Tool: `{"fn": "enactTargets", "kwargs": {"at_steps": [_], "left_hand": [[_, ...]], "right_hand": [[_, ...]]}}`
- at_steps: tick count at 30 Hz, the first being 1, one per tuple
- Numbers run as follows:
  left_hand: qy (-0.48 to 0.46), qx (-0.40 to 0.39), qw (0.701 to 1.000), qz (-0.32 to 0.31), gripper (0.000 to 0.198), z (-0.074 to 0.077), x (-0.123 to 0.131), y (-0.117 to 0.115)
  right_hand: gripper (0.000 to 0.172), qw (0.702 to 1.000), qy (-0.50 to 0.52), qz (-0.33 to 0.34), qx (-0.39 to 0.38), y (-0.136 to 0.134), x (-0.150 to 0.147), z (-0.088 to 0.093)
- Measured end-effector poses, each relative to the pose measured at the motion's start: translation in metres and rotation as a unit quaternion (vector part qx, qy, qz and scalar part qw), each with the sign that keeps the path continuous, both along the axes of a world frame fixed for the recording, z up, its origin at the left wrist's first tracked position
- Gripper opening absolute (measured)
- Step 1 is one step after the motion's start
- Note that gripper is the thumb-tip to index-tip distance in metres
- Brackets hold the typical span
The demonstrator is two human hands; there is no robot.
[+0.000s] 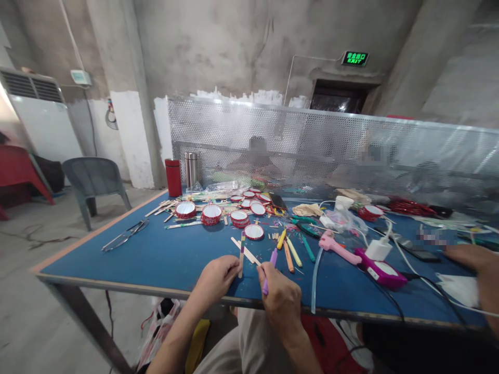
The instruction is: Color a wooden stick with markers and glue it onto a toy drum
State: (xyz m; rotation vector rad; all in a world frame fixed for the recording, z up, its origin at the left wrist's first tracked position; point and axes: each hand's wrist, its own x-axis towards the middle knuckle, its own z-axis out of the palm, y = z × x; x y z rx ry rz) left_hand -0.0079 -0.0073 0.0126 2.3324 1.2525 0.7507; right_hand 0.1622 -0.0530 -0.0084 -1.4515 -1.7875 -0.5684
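Soft light, wide-angle distortion at edges.

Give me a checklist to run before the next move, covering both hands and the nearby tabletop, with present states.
1. Left hand gripping the colour-banded craft stick: ok.
2. Right hand gripping the purple crayon: ok.
3. Purple crayon's tip in usable condition: cannot tell, too small to judge.
4. Yellow crayon lying apart from both hands: ok.
5. Clear glue stick in the pink glue gun kept back from the table's near edge: not ok, its end reaches that edge.
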Motion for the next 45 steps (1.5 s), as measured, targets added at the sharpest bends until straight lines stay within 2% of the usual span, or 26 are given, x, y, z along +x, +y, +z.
{"fn": "enactTargets", "kwargs": {"at_steps": [45], "left_hand": [[0.011, -0.004, 1.000, 0.011, 0.031, -0.0002, 0.0008, 0.0023]], "right_hand": [[0.036, 1.000, -0.005, 0.000, -0.001, 0.0001, 0.0011, -0.0010]]}}
